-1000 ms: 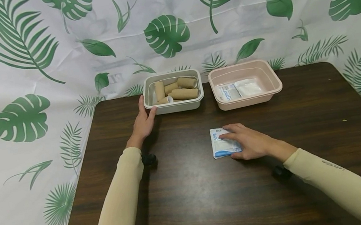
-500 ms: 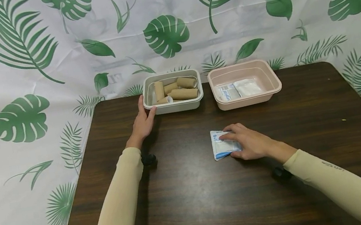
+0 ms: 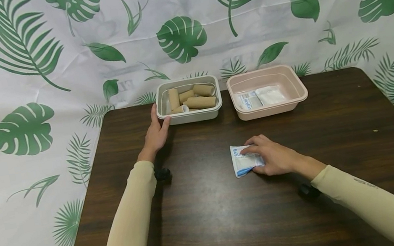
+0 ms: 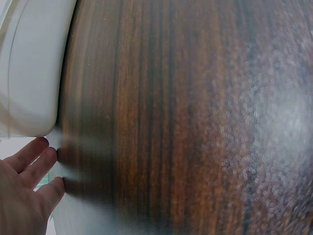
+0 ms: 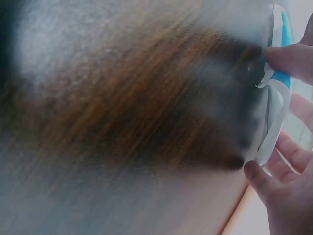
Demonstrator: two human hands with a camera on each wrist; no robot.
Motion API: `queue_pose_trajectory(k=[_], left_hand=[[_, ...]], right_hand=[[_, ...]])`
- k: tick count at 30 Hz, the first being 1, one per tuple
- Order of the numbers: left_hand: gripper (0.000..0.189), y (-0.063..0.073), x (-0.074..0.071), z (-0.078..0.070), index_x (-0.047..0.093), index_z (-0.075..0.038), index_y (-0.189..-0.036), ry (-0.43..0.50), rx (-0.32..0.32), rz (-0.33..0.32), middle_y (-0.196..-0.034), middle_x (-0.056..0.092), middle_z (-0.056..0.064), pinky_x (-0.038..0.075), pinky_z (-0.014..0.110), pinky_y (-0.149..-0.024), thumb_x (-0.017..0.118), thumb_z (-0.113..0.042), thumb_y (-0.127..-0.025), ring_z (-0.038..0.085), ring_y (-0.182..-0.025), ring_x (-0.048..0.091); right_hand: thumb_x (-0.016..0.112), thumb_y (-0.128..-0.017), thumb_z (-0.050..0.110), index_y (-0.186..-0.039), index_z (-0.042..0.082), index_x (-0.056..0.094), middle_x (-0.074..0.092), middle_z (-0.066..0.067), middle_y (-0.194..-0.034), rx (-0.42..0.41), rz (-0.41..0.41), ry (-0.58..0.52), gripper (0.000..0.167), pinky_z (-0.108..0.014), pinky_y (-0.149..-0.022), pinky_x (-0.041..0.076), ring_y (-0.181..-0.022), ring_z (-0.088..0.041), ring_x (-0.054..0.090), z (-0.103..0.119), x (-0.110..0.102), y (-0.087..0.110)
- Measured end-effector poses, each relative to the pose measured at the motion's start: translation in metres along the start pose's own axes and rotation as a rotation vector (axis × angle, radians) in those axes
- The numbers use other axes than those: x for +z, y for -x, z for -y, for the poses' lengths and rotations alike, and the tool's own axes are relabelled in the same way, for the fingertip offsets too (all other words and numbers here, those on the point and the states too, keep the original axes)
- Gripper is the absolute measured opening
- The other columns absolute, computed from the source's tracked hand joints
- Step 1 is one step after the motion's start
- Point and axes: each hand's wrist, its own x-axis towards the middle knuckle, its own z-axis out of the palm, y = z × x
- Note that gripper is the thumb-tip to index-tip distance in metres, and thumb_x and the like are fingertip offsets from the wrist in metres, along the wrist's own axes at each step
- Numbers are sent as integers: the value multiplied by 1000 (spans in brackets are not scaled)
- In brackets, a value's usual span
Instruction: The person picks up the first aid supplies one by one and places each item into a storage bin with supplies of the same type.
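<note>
My right hand pinches a flat white-and-blue packet with print beginning "Sur", over the middle of the dark wooden table. In the right wrist view the packet is edge-on and bent, with the thumb and fingertips along its edges. My left hand touches the left front corner of an off-white plastic bin; its thumb lies by the front rim and its fingers by the side. The left wrist view shows that hand with extended fingers beside the bin's lower wall. Several brown cardboard tubes lie in this bin.
Right of the off-white bin stands a pink plastic bin with a printed packet and a whiter packet in it. A leaf-patterned white cloth hangs behind the table. A tiny yellow scrap lies at right.
The packet in my right hand has shifted slightly towards me and its tilt has varied. My left hand and both bins stay where they were.
</note>
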Motion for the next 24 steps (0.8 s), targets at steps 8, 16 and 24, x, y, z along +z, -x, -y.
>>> queue_pose_trajectory(k=[8,16,24], left_hand=[[76,-1,1,1,-3,-25,-158,6,3,-2,-157,27,20,29,61,-105,37,-56,-102,44,-135,37],[76,-1,0,1,-2,-24,-158,2,8,-5,-156,28,21,29,62,-104,37,-56,-101,45,-135,37],[77,-1,1,1,-4,-25,-158,-5,6,1,-157,27,20,28,61,-105,36,-58,-101,44,-136,36]], right_hand=[[79,-80,28,-129,17,64,48,-7,-136,-28,-34,-19,52,-44,-94,42,-123,-24,39,4,-7,1],[79,-81,29,-129,18,64,46,-9,-140,-46,-58,-34,51,-47,-96,41,-126,-25,37,13,-20,2],[80,-80,27,-129,17,65,45,-9,-142,-48,-111,-3,52,-46,-94,41,-125,-27,38,14,-38,3]])
